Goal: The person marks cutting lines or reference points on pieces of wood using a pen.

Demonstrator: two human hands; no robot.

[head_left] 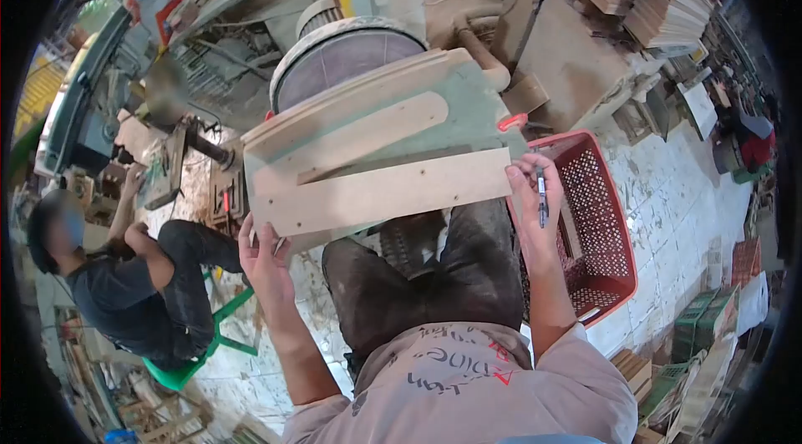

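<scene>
A long pale wooden board (384,189) with several small dark holes or marks lies across in front of me, above my knees. My left hand (266,256) grips its left end, thumb near the lower corner. At the other end, my right hand (533,193) pinches the board's edge and also has a pen (542,202) between its fingers. Just beyond is a wooden piece with a rounded end (368,133), lying on a greenish work surface (480,101). A red-handled tool (512,121) rests at that surface's right corner.
Behind the work surface stands a large round disc machine (351,64). To my right is a red perforated crate (606,227) on the tiled floor. On the left, a person (125,285) sits on a green stool (234,319) near a drill press (100,135). Stacked boards (668,1) stand back right.
</scene>
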